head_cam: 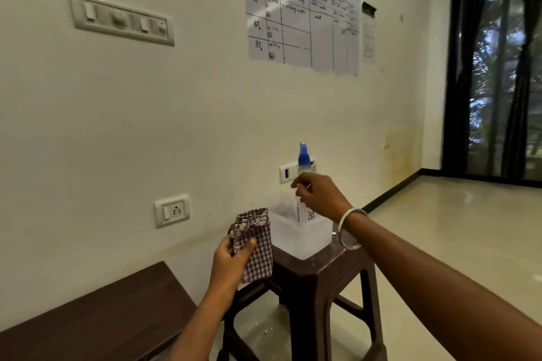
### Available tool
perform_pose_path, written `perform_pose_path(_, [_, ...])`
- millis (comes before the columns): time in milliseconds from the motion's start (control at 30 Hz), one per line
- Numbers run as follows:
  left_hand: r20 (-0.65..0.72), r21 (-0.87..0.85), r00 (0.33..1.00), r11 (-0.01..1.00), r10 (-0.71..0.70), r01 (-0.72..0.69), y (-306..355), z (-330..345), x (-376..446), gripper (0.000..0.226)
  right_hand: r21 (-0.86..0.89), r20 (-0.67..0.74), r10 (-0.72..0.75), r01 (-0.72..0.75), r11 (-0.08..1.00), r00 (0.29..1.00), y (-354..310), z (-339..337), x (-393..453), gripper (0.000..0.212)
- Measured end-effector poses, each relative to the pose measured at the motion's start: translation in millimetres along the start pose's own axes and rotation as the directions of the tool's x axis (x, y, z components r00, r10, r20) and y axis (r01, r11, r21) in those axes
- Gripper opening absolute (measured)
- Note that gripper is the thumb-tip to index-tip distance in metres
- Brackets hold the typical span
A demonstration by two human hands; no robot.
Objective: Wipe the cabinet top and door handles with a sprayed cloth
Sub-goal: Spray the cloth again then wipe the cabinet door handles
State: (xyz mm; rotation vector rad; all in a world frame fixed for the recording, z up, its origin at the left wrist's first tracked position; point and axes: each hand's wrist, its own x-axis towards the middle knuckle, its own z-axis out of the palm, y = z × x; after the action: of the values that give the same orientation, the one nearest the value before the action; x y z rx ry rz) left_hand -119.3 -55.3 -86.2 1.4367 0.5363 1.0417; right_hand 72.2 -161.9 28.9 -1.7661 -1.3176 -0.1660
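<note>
My left hand (pixel 231 258) grips a folded brown-and-white checked cloth (pixel 255 240) and holds it upright beside the stool. A clear spray bottle with a blue nozzle (pixel 304 157) stands in a translucent white box (pixel 296 234) on a dark brown plastic stool (pixel 322 275). My right hand (pixel 316 195), a metal bangle on its wrist, is at the bottle's body with curled fingers; the hand hides the bottle's middle, so the grip itself does not show. The dark wooden cabinet top (pixel 96 319) lies at the lower left against the wall.
A cream wall runs close behind, with a socket (pixel 172 210), a switch panel (pixel 121 19) and a whiteboard sheet (pixel 302 9). To the right lie pale floor tiles (pixel 440 231) and a dark-curtained glass door (pixel 498 73).
</note>
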Motion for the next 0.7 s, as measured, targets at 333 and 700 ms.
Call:
perform_pose_path(333, [-0.033,-0.018,0.999,1.000,0.001,-0.002,16.7,4.9,28.2,0.021,0.226,-0.209,0.357,-0.311,0.923,0.910,37.1,0.8,53.9,0.071])
perform_pose_path(700, [-0.064,-0.176,0.991,0.978,-0.122,0.109,18.1,-16.9,36.4,0.027,0.498,-0.052,0.441,-0.359,0.789,0.896,30.1,31.9,81.9,0.042])
